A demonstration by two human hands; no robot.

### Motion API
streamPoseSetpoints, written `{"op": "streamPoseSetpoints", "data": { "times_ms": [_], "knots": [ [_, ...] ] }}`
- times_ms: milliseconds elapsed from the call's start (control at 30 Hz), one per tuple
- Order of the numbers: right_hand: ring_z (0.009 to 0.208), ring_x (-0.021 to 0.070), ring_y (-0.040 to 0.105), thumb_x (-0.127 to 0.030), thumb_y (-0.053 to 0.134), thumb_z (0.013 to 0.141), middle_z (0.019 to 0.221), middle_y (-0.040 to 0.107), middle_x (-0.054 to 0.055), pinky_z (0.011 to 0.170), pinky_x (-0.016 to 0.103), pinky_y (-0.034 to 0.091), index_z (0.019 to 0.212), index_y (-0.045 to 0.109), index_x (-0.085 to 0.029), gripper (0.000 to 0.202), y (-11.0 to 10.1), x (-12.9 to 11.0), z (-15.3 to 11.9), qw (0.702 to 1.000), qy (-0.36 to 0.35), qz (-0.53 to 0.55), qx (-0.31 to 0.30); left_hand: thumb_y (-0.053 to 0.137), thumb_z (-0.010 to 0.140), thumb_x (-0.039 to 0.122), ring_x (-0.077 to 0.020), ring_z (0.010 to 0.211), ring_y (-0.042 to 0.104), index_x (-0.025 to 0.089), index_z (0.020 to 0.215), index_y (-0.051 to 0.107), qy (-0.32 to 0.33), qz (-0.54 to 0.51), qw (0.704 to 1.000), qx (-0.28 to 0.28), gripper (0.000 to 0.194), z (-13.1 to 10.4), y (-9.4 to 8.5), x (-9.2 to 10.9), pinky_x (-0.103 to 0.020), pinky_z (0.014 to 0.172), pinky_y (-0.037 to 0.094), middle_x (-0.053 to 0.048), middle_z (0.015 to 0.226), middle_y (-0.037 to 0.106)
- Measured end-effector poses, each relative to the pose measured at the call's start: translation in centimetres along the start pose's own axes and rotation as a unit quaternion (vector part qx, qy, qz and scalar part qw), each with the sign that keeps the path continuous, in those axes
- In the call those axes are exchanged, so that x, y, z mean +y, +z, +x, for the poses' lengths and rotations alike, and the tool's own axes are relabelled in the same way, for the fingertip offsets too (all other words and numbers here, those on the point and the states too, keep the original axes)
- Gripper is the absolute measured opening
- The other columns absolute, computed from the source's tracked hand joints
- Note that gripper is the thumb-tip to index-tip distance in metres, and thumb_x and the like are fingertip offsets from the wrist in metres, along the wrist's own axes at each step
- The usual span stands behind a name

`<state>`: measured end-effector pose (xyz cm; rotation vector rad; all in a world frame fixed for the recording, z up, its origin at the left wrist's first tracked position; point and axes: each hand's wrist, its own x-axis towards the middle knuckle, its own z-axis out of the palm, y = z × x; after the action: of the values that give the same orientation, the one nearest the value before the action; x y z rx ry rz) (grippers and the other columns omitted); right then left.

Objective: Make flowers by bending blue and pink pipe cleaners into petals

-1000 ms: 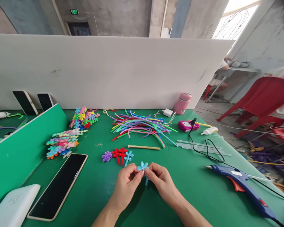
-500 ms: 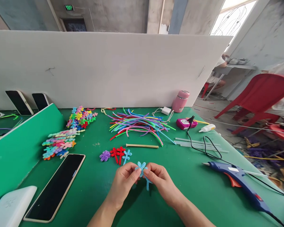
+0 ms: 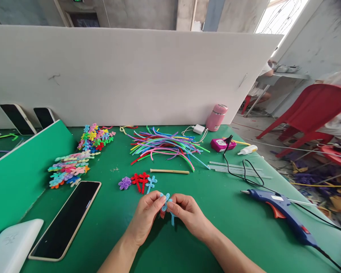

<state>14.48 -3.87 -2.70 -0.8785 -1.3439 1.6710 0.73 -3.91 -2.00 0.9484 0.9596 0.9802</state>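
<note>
Between my two hands is a light blue pipe-cleaner flower (image 3: 166, 202), its short stem hanging down below the fingers. My left hand (image 3: 145, 213) pinches the petals from the left. From the other side my right hand (image 3: 186, 213) grips it with thumb and forefinger. Fingers hide part of the petals. Just beyond the hands lie another light blue flower (image 3: 151, 183), two red flowers (image 3: 140, 182) and a purple flower (image 3: 125, 183). A thin tan stick (image 3: 169, 171) lies behind them.
Loose pipe cleaners (image 3: 166, 146) lie farther back. Finished flowers (image 3: 69, 168) are piled left, near a phone (image 3: 65, 222) and a white box-like device (image 3: 15, 244). Right are a glue gun (image 3: 281, 208), glue sticks (image 3: 238, 170), a black cord, a pink bottle (image 3: 216, 117) and a green divider (image 3: 31, 163) at left.
The light blue flower has turned in my fingers, its petals now seen more edge-on. Both hands stay closed on it. The whole view has shifted slightly.
</note>
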Motion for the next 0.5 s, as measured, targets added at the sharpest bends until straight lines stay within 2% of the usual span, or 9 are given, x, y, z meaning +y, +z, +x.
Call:
{"op": "streamPoseSetpoints", "data": {
  "times_ms": [67,167,300,400,500],
  "knots": [
    [0.059,0.0108,0.044,-0.044,0.045,0.08,0.057,0.05,0.0,0.056,0.023,0.033,0.063,0.049,-0.015,0.035,-0.07,-0.05,-0.01,1.0,0.009,-0.014,0.012,0.057,0.073,0.032,-0.0093,0.055,0.039,0.016,0.061,0.05,0.003,-0.002,1.0,0.005,0.021,0.02,0.06,-0.03,-0.021,0.053,0.034,0.003,0.057,0.044],
    [0.054,0.009,0.036,-0.047,0.037,0.083,0.056,0.042,-0.002,0.052,0.022,0.03,0.063,0.052,-0.014,0.041,-0.37,-0.2,-0.14,0.995,0.018,-0.083,0.054,0.058,0.072,0.032,-0.0087,0.054,0.038,0.016,0.061,0.051,0.011,0.001,0.999,0.043,0.021,0.18,0.01,-0.25,-0.02,0.052,0.033,0.004,0.056,0.043],
    [0.056,0.0096,0.035,-0.042,0.042,0.081,0.061,0.042,-0.001,0.051,0.022,0.028,0.068,0.053,-0.014,0.033,-0.7,-0.39,-0.35,0.977,-0.014,-0.2,0.07,0.059,0.071,0.03,-0.0078,0.052,0.037,0.015,0.062,0.051,0.034,-0.03,0.994,0.095,0.019,0.42,-0.15,-0.47,-0.02,0.051,0.032,0.005,0.054,0.042],
    [0.055,0.0095,0.035,-0.034,0.045,0.081,0.06,0.041,-0.002,0.05,0.021,0.029,0.064,0.05,-0.015,0.026,-0.68,-0.49,-0.39,0.967,-0.033,-0.242,0.069,0.059,0.071,0.03,-0.0076,0.051,0.037,0.015,0.061,0.05,0.029,-0.05,0.994,0.092,0.02,0.4,-0.13,-0.36,-0.021,0.051,0.032,0.005,0.052,0.042],
    [0.054,0.009,0.036,-0.03,0.044,0.081,0.059,0.041,-0.002,0.05,0.021,0.029,0.063,0.049,-0.015,0.024,-0.64,-0.64,-0.43,0.965,-0.045,-0.252,0.051,0.06,0.07,0.032,-0.0076,0.05,0.037,0.016,0.06,0.049,-0.006,-0.063,0.996,0.06,0.022,0.17,0.03,-0.12,-0.021,0.05,0.032,0.005,0.051,0.041]
  ]
}}
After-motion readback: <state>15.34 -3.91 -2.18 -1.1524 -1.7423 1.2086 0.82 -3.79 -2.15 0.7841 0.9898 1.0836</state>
